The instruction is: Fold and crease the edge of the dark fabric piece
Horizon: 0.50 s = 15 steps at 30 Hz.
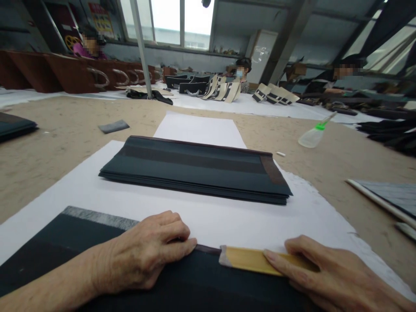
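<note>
- Left hand [147, 255]: flat, palm down, fingers loosely curled, pressing on a dark teal folded paper sheet [182, 281] at the near edge of the bench [48, 147]; grips nothing, just holds it down.
- Right hand [331, 273]: fingers closed round a flat yellow wooden scraper stick [250, 259], blade tip laid on the sheet's far edge, just beside the left fingertips.
- Dark sheet lies on a big white paper underlay [227, 221]; a grey strip shows at its far-left edge.
- Stack of dark teal flat sheets w/ brown end band [195, 169] sits mid-underlay, well apart from the hands, toward bench centre.
- Clear squeeze bottle w/ green cap [313, 135] lies tilted toward the right edge.
- Small grey pad [113, 126] toward far left.
- Other people sit at the far edge among brown and black bags [74, 76].
</note>
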Each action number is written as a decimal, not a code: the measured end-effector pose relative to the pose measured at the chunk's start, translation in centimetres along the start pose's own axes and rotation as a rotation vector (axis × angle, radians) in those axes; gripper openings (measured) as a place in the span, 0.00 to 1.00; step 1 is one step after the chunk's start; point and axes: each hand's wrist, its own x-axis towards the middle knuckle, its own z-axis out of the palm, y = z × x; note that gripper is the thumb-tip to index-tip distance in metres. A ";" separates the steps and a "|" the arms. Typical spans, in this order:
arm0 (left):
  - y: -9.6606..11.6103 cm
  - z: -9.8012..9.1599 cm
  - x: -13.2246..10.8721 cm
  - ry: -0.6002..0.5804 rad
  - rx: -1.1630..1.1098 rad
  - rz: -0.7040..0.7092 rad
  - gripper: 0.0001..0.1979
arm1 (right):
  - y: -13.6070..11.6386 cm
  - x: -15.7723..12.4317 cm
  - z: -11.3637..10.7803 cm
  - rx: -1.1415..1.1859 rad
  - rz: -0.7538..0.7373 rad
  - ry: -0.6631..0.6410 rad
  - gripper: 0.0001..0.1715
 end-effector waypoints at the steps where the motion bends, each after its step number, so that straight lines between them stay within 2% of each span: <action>1: 0.0 0.0 0.0 0.001 -0.002 -0.001 0.20 | -0.1 0.5 -0.1 0.007 -0.038 -0.042 0.30; 3: 0.0 0.0 0.1 0.003 -0.007 -0.001 0.20 | -0.5 1.6 -0.1 0.006 -0.068 -0.054 0.31; 9: 0.3 -0.1 0.1 -0.043 -0.002 -0.015 0.19 | -2.0 4.4 0.0 -0.027 -0.122 0.025 0.30; 12: 0.1 -0.4 -0.2 -0.072 0.002 -0.012 0.19 | -2.1 4.7 0.3 -0.026 -0.141 0.043 0.30; 15: -0.5 -0.9 -1.1 -0.040 -0.021 -0.012 0.19 | -1.6 4.1 1.0 -0.017 -0.140 0.001 0.33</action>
